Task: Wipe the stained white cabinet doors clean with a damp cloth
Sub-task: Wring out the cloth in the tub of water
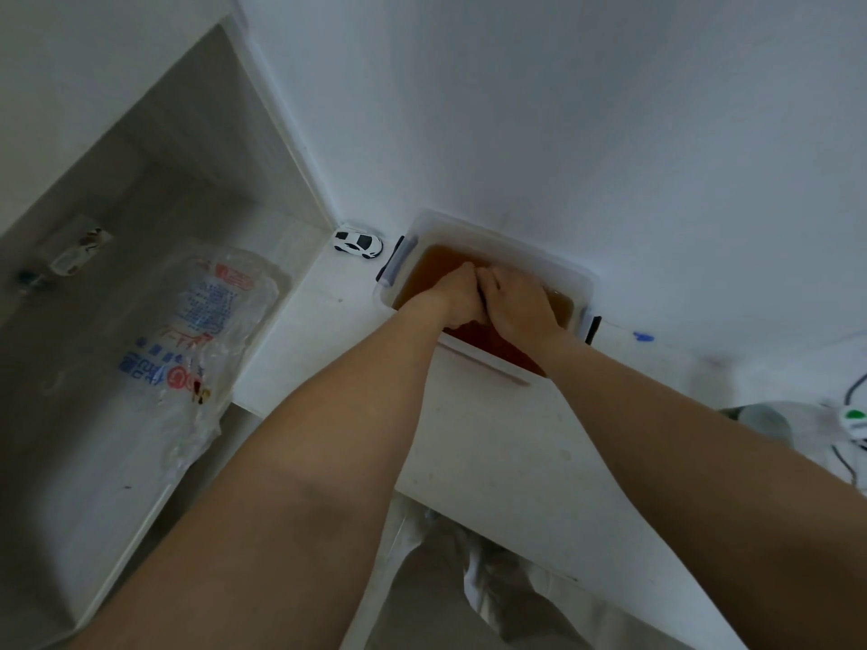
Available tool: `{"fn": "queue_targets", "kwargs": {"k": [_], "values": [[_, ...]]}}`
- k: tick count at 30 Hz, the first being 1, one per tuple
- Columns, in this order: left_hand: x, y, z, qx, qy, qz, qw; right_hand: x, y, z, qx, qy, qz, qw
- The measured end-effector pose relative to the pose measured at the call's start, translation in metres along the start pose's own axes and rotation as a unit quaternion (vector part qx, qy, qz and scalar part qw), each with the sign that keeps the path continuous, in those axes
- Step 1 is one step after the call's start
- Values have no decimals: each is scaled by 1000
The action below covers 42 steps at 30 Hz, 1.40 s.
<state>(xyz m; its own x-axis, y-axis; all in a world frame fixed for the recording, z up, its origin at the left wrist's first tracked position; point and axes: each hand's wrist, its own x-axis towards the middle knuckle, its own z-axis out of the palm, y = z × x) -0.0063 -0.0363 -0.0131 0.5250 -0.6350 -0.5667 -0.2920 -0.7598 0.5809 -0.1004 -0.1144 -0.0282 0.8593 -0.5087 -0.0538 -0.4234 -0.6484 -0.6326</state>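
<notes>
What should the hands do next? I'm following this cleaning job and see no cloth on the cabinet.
Probably lift out and wring whatever they hold: the left hand and right hand meet, fingers curled, over brown water in the plastic tub; the cloth itself is hidden.

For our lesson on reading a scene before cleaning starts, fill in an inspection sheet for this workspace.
Surface: white ledge, lightly speckled.
Job's things: clear plastic tub of brown water; cloth not clearly seen.
Clutter: white toy car; printed plastic bag down on the left.
Hands: left hand and right hand together in the tub; grip hidden.
Cables: dark cable at the right edge.
Surroundings: white wall behind.
</notes>
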Motion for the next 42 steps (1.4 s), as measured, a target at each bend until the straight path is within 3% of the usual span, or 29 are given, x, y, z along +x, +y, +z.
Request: {"fn": "queue_targets", "kwargs": {"k": [2, 4, 7, 8, 9, 11, 14, 17, 19, 25, 31, 35, 38, 42], "values": [[-3, 0, 0, 19, 116, 47, 992, 5, -11, -5, 155, -20, 84, 984], [-9, 0, 5, 24, 189, 115, 975, 12, -21, -15, 258, -26, 215, 942], [-9, -14, 15, 138, 210, 238, 938, 16, -38, -40, 464, -58, 434, 770], [-7, -18, 17, 173, 224, 261, 923, 16, -39, -44, 487, -77, 453, 743], [-4, -21, 18, 191, 242, 269, 912, 16, -38, -45, 484, -93, 457, 741], [-3, -15, 19, 207, 269, 270, 901, 17, -36, -43, 442, -113, 448, 769], [-3, 0, 14, 258, 277, 201, 904, 19, -35, -38, 354, -123, 398, 837], [0, 6, 12, 276, 238, 136, 921, 22, -28, -35, 184, -110, 242, 946], [5, 5, 11, 254, 187, 118, 942, 21, -24, -33, 10, -91, 133, 987], [13, 6, 2, 153, 37, 103, 982, 22, -5, -16, -188, -50, -20, 981], [11, 13, -9, 0, -35, 83, 996, 23, -1, -16, -238, -20, -73, 968], [6, 14, -18, -62, 10, 28, 998, 30, -5, -16, -149, -4, -36, 988], [-4, 14, -20, -140, 39, -17, 989, 30, -22, -21, -18, -16, 45, 999], [-26, 18, -24, -358, 107, -57, 926, 28, -41, -19, 139, -3, 131, 982]]}}
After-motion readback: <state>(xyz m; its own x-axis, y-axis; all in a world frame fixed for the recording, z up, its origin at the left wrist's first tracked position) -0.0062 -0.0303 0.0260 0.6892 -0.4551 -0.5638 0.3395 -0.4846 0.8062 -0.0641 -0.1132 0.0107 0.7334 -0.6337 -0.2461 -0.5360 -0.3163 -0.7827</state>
